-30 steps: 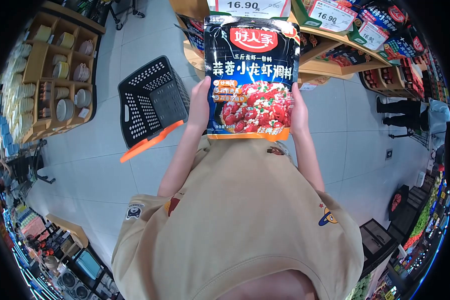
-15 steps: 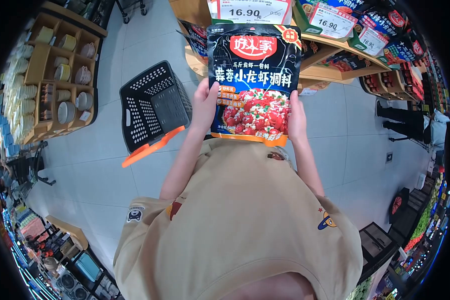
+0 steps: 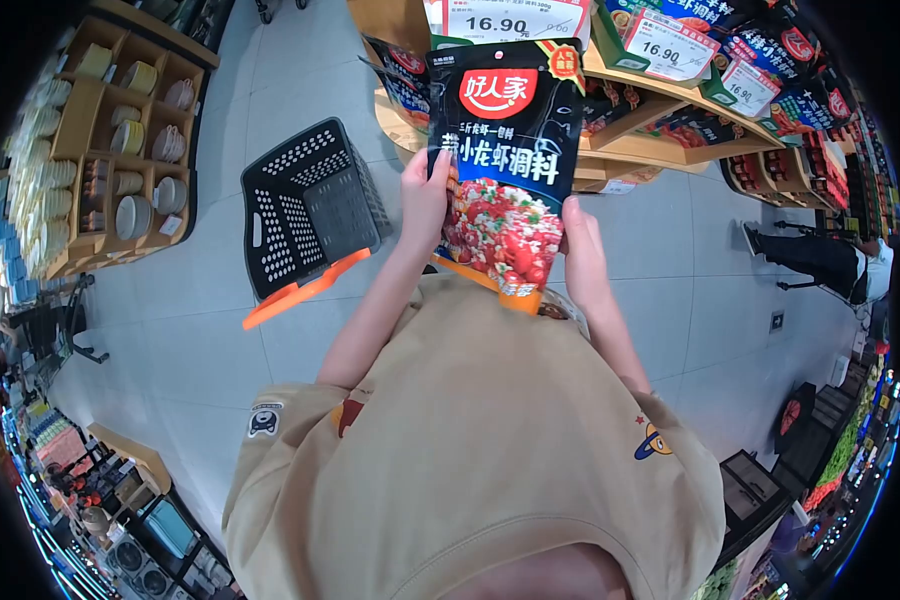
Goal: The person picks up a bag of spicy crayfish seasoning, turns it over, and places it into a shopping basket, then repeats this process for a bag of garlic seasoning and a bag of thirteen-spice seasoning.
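Observation:
Between my hands is a black seasoning pouch with a red logo, white Chinese lettering, a picture of red crayfish and an orange bottom edge. My left hand grips its left side, thumb on the front. On the lower right side, my right hand has hold of the edge, with its fingers partly hidden behind. The pouch is turned at an angle, its front still facing me. Just beyond it stands a wooden display shelf with similar pouches and a price sign reading 16.90.
A black shopping basket with an orange handle rests on the grey tiled floor to my left. Farther left, a wooden rack holds bowls and cups. At the right, a person in dark trousers stands in the aisle.
The pouch has turned and tilted between my hands, its right side swinging inward and its bottom corner dropping. My right hand has moved slightly left and down.

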### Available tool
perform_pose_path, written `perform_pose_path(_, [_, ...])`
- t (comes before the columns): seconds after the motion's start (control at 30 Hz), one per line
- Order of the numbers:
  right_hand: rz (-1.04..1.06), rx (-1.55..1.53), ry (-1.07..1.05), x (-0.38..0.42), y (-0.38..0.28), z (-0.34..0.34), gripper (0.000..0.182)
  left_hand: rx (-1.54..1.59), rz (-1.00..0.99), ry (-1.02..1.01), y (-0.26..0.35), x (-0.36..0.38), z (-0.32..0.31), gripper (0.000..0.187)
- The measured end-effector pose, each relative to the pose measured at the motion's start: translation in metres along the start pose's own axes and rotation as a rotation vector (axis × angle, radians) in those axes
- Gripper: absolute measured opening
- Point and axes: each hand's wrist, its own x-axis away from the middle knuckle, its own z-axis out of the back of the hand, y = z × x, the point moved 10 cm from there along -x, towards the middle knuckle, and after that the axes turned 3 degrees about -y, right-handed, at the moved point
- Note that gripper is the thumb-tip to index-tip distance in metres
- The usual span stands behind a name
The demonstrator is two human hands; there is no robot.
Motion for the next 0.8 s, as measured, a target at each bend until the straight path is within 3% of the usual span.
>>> perform_pose_path(0.1, [0.05, -0.056, 0.014, 0.006, -0.016, -0.03, 0.044, 0.211, 0.052, -0.023, -0.007, 0.003, -0.008, 0.013])
perform_pose_path(0.17, [0.232, 0.155, -0.18, 0.008, -0.034, -0.058, 0.032, 0.878, 0.328, -0.598, -0.01, 0.024, -0.061, 0.038])
perform_pose_path(0.2, [0.233, 0.154, -0.179, 0.007, -0.032, -0.058, 0.032, 0.982, 0.417, -0.634, -0.008, 0.033, -0.068, 0.056])
perform_pose_path(0.23, [0.249, 0.204, -0.187, 0.007, -0.031, -0.06, 0.028, 1.059, 0.466, -0.639, 0.023, 0.054, -0.081, 0.058])
perform_pose_path(0.33, [0.257, 0.203, -0.125, 0.0, -0.03, -0.049, 0.025, 1.056, 0.481, -0.558, 0.036, 0.066, -0.082, 0.058])
perform_pose_path(0.4, [0.246, 0.155, -0.056, -0.007, -0.025, -0.033, 0.027, 1.174, 0.538, -0.663, 0.023, 0.065, -0.09, 0.057])
perform_pose_path(0.47, [0.354, 0.285, 0.248, -0.01, -0.026, 0.005, 0.033, 1.291, 0.595, -0.771, 0.01, 0.065, -0.097, 0.057])
perform_pose_path(0.5, [0.353, 0.281, 0.245, -0.015, -0.023, 0.011, 0.033, 1.347, 0.623, -0.825, 0.01, 0.068, -0.1, 0.057])
perform_pose_path(0.57, [0.134, 0.027, 0.112, -0.033, 0.007, 0.013, 0.038, 1.279, 0.675, -0.73, 0.0, 0.069, -0.101, 0.055])
perform_pose_path(0.6, [0.087, -0.164, 0.096, -0.04, 0.021, 0.013, 0.033, 1.324, 0.68, -0.834, 0.004, 0.075, -0.107, 0.052])
perform_pose_path(0.63, [0.087, -0.167, 0.097, -0.045, 0.027, 0.019, 0.033, 1.369, 0.685, -0.94, 0.01, 0.082, -0.112, 0.049])
perform_pose_path(0.7, [-0.101, -0.385, -0.203, -0.049, 0.047, -0.001, 0.03, 1.398, 0.699, -0.962, 0.012, 0.087, -0.115, 0.051])
perform_pose_path(0.8, [-0.13, -0.405, -0.119, -0.052, 0.054, 0.0, 0.024, 1.405, 0.703, -0.962, 0.012, 0.089, -0.117, 0.054])
